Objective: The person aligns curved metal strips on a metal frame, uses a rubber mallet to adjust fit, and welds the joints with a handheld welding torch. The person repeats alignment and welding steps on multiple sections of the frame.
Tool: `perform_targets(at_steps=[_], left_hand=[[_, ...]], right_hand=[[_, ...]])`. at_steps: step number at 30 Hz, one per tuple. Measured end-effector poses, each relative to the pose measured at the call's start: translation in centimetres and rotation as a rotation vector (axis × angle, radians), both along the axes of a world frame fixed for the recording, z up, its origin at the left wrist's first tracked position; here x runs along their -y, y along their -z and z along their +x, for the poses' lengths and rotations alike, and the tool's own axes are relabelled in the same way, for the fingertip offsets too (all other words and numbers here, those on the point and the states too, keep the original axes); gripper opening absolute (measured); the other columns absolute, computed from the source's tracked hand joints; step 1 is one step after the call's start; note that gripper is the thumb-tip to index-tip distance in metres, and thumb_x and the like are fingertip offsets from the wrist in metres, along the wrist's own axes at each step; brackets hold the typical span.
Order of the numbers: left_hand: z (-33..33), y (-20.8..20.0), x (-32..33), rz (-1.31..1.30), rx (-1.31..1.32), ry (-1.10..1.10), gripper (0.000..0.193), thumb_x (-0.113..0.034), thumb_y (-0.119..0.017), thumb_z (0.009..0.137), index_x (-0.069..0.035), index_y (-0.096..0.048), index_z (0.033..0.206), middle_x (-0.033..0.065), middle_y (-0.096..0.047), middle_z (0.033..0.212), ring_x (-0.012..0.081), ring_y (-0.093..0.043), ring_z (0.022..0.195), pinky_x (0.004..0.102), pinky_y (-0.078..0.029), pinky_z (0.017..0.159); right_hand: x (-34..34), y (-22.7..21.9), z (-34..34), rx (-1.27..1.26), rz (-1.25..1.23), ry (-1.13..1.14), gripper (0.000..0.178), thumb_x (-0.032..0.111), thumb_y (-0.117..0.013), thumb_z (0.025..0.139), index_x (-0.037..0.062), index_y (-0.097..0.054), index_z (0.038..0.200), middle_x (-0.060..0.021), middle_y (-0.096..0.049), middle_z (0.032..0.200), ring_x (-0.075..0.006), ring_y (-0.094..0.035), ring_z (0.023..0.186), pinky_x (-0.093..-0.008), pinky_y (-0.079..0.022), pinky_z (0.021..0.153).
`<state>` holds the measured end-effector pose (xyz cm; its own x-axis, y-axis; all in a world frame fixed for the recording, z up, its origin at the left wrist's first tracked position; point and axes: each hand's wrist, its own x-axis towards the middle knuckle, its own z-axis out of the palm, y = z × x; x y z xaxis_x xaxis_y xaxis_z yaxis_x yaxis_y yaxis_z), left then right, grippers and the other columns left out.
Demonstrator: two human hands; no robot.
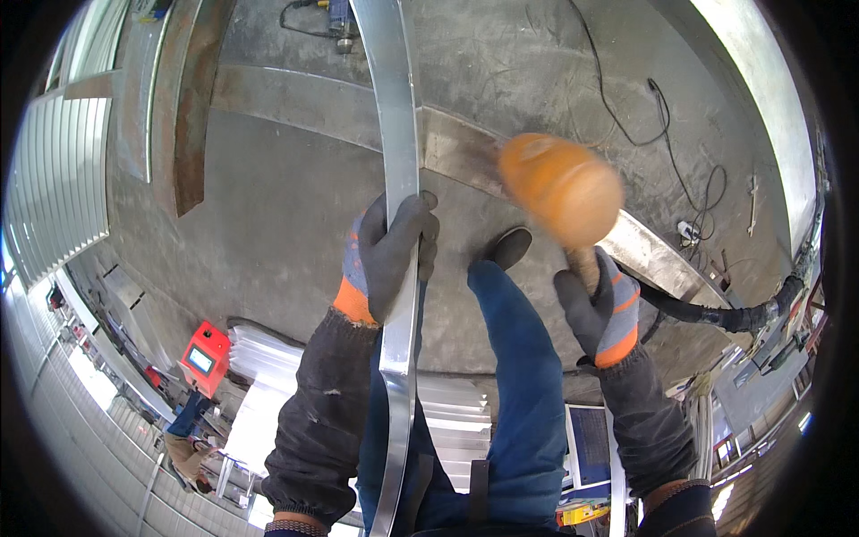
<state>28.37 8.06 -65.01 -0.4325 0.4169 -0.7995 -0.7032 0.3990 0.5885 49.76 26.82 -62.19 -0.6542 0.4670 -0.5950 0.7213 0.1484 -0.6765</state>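
My left hand (391, 255), in a grey and orange work glove, is wrapped round a long, shiny metal strip (399, 107). The strip runs from the top of the view down past my legs, its edge turned up. In my gloved right hand (601, 309) is the handle of a mallet with a thick orange-tan head (562, 188), blurred by motion. Its head is raised to the right of the strip, apart from it. Below both lies a long steel beam (295, 106) that crosses the floor; the strip passes over it.
A blue power tool (341, 22) lies at the top. Rusty steel plate (192, 116) stands at the left, near a red machine (206, 358) with a screen. Black cables (671, 134) and a wrench (752, 206) lie on the right. Another person (190, 458) is at the far lower left.
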Motion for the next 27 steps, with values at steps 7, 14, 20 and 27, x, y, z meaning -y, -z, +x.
perform_targets(at_steps=[7,14,20,27], left_hand=[[0.9,-0.9,0.2,-0.12,-0.236,0.128,0.035,-0.03,-0.06,0.104,-0.002,-0.063,0.125,0.0103,-0.067,0.11,0.0222,-0.065,0.107,0.0337,-0.056,0.092],[-0.7,2.0,0.7,-0.028,-1.048,0.295,0.029,-0.026,-0.064,0.103,-0.004,-0.064,0.121,0.0085,-0.066,0.112,0.0187,-0.064,0.104,0.0324,-0.055,0.085],[2.2,3.9,0.5,0.136,-0.097,-0.205,0.03,-0.027,-0.064,0.102,-0.002,-0.064,0.119,0.0089,-0.067,0.101,0.0192,-0.065,0.099,0.0315,-0.055,0.08],[0.7,1.7,1.1,0.091,-0.15,0.004,0.029,-0.026,-0.059,0.105,0.001,-0.062,0.116,0.0051,-0.061,0.081,0.0132,-0.06,0.061,0.0289,-0.047,0.051]], right_hand=[[-5.2,-3.7,-10.6,-0.506,0.136,-0.87,0.035,0.015,-0.077,0.08,0.002,-0.061,0.108,-0.0179,-0.064,0.097,-0.0327,-0.068,0.091,-0.0407,-0.057,0.073],[-6.8,-2.5,-13.6,-0.333,0.338,-1.027,0.038,0.025,-0.082,0.078,0.0068,-0.059,0.102,-0.013,-0.062,0.086,-0.0318,-0.069,0.077,-0.0411,-0.057,0.064],[-7.1,-2.6,-13.8,-0.17,0.297,-0.978,0.041,0.028,-0.082,0.081,0.0057,-0.058,0.106,-0.0151,-0.064,0.088,-0.0369,-0.069,0.076,-0.044,-0.055,0.063],[-4.3,-1.2,-1.4,-0.059,0.076,-0.536,0.042,0.03,-0.086,0.081,0.0044,-0.06,0.102,-0.0172,-0.067,0.083,-0.033,-0.071,0.071,-0.0402,-0.055,0.06]])
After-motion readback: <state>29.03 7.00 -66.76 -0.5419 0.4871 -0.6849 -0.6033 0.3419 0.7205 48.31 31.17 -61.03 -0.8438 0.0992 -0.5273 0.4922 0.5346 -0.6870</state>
